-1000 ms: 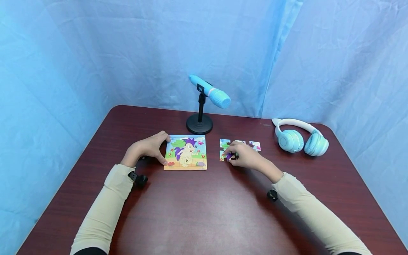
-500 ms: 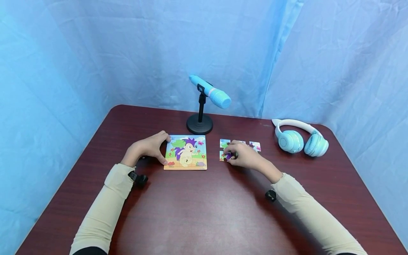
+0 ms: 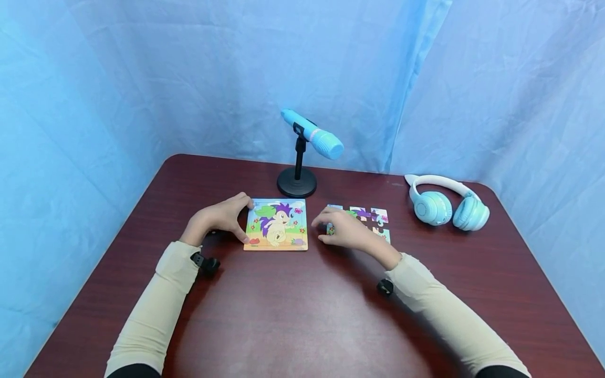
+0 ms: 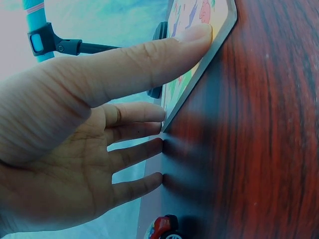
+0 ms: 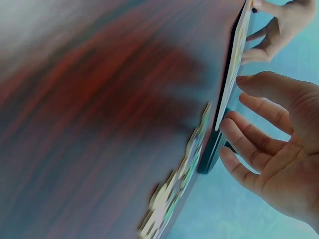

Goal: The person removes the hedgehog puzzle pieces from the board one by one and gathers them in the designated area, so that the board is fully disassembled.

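Observation:
A square picture puzzle board [image 3: 280, 242] showing a purple-haired hedgehog lies flat on the dark red table. My left hand [image 3: 219, 218] spans its left side, the thumb touching the lower left corner and the index finger the upper left. Its fingers stretch out straight in the left wrist view. Between the board and several jigsaw pieces [image 3: 380, 215] is my right hand [image 3: 342, 228], raised above the nearest pieces and partly covering them. Thumb and fingers of that hand [image 5: 284, 144] are spread apart, with nothing visible between them in the right wrist view.
Behind the board stands a blue microphone [image 3: 314, 134] on a black stand [image 3: 296, 184]. Pale blue headphones [image 3: 446, 207] lie at the back right. Low in the left wrist view is a small red and black object [image 4: 163, 228]. Blue curtains [image 3: 227, 79] surround the table.
My right hand has moved left, off the puzzle pieces and closer to the board, uncovering more pieces on the right. My left hand stays at the board's left side.

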A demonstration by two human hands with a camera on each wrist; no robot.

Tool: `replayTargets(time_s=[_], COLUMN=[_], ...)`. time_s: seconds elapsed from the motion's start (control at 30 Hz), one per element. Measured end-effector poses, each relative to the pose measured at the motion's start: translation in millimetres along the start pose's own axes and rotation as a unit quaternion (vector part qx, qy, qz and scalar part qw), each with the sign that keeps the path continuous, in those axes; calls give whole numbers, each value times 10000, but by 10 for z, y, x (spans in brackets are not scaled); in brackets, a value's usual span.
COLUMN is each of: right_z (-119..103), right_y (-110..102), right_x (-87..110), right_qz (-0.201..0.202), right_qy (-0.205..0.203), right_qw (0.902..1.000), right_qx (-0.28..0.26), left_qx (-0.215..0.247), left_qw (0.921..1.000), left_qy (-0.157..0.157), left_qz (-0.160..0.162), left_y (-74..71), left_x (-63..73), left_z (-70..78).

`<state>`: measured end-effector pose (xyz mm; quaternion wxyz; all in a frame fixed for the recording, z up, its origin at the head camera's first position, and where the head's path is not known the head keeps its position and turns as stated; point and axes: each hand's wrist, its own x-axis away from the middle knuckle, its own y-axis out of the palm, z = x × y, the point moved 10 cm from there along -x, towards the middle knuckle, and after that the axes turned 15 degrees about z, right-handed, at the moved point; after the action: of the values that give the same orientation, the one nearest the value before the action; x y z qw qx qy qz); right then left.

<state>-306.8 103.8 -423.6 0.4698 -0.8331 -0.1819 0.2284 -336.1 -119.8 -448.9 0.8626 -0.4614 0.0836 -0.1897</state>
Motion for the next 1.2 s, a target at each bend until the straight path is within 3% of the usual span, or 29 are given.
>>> replayTargets(time_s=[0.43, 0.67, 1.2], right_z=[-340, -395, -535], right_y=[219, 343, 406], right_x=[-151, -160, -196], right_qz=[-286, -522, -684], right_qy=[-339, -365, -627], right_qw=[9990, 9977, 9946], right_qx=[72, 226, 467], left_qx=[30, 47, -45], left_qw=[10000, 10000, 10000], left_qy=[-67, -28, -30], left_qz=[-9, -23, -31], left_y=[-2, 7, 2], left_x=[-4, -4, -4], left_z=[-8, 11, -5])
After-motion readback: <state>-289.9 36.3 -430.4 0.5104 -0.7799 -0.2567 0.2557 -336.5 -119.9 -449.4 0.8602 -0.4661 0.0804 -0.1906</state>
